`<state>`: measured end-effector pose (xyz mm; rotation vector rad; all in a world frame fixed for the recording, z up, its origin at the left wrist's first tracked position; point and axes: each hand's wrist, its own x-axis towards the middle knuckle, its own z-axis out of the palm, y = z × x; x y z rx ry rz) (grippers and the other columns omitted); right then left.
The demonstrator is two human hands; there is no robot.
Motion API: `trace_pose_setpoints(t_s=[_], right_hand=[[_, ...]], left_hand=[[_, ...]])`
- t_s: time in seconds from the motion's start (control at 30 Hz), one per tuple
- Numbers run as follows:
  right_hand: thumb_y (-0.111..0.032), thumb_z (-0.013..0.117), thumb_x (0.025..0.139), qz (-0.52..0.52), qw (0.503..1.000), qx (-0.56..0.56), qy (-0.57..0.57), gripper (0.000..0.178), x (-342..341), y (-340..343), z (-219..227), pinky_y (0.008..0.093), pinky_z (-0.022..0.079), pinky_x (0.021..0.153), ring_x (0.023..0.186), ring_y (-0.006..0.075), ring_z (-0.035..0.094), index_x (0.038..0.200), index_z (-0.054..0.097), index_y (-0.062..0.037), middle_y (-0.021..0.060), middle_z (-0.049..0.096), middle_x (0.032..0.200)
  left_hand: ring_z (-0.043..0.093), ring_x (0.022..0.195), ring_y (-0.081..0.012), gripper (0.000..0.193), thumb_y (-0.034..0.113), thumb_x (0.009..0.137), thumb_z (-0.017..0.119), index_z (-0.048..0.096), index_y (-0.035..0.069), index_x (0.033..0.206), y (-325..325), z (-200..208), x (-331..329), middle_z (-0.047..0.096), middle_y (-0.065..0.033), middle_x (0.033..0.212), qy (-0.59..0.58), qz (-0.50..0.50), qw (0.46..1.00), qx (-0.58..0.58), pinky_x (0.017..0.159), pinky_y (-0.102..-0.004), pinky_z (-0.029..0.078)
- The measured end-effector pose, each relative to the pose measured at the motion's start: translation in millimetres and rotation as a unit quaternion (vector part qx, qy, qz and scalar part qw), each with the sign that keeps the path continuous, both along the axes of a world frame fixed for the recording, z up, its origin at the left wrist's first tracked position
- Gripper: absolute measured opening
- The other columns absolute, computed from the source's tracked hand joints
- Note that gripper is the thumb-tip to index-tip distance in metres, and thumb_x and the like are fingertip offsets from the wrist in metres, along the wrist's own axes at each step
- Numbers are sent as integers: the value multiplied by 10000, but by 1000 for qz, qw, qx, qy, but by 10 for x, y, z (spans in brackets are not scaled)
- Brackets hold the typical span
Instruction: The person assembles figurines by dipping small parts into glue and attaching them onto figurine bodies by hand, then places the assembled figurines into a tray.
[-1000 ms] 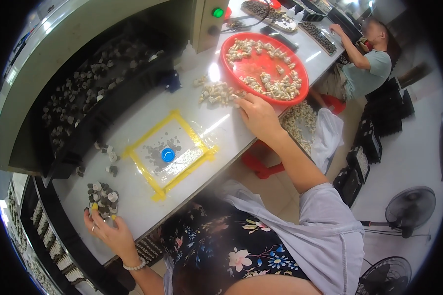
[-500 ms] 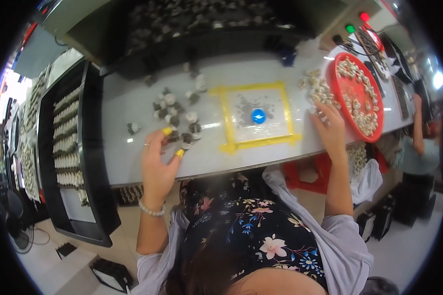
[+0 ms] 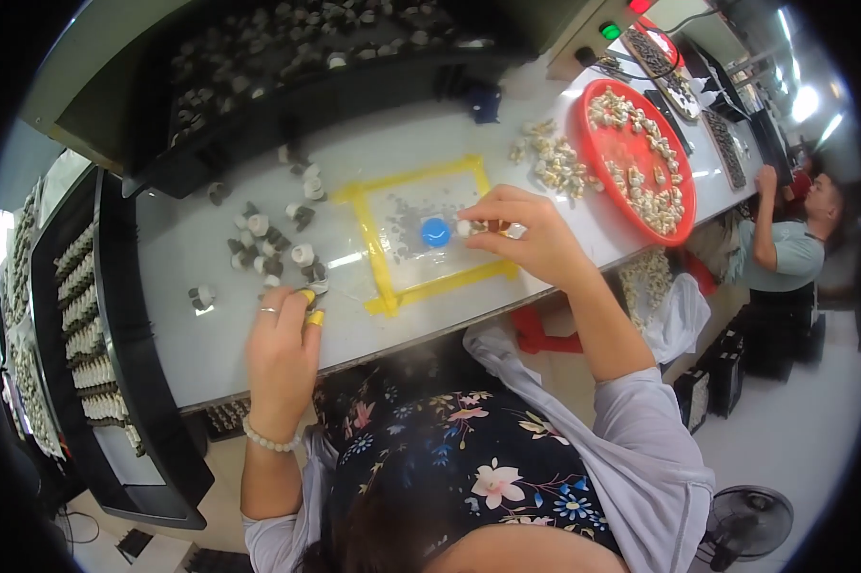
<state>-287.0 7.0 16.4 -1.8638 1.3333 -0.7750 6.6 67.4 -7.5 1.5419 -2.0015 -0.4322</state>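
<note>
With yellow covers on its fingertips, my left hand (image 3: 283, 346) pinches a small dark-and-white part (image 3: 318, 286) low over the table. Several similar dark-and-white parts (image 3: 257, 225) lie loosely just beyond it. My right hand (image 3: 537, 234) holds a small cream-and-brown piece (image 3: 467, 228) between thumb and fingers. This piece is just right of a round blue object (image 3: 435, 232). The blue object sits on a clear sheet (image 3: 407, 265) framed by yellow tape (image 3: 383, 277), among scattered small grey bits.
A red tray (image 3: 619, 196) of cream pieces stands at the right, with a loose pile (image 3: 552, 159) beside it. At the left is a black rack (image 3: 130, 382) with rows of parts. A dark bin (image 3: 306, 86) overhangs the far side. Another person (image 3: 784, 239) works far right.
The view has shifted. My right hand has moved left from the loose cream pile to the blue object, now with a piece in its fingers. My left hand has drawn slightly back from the dark-and-white parts.
</note>
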Motion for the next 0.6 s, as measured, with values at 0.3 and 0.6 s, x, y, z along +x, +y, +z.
trace_pose_setpoints(t_s=[0.3,0.6], right_hand=[[-76,703,730,95,989,-66,96,243,114,-148,3,317,480,659,736,232,588,971,687,-50,94,601,841],[-99,676,730,147,960,-127,200,197,172,-187,31,352,479,679,759,281,581,914,684,-29,116,591,842]], left_hand=[[571,865,-159,281,-134,747,544,566,-23,1004,48,-1,-64,557,-92,988,330,80,933,124,692,-279,505],[581,969,-207,318,-137,791,552,542,-49,1096,35,-127,-325,538,-114,1088,654,-22,728,203,857,-337,511]])
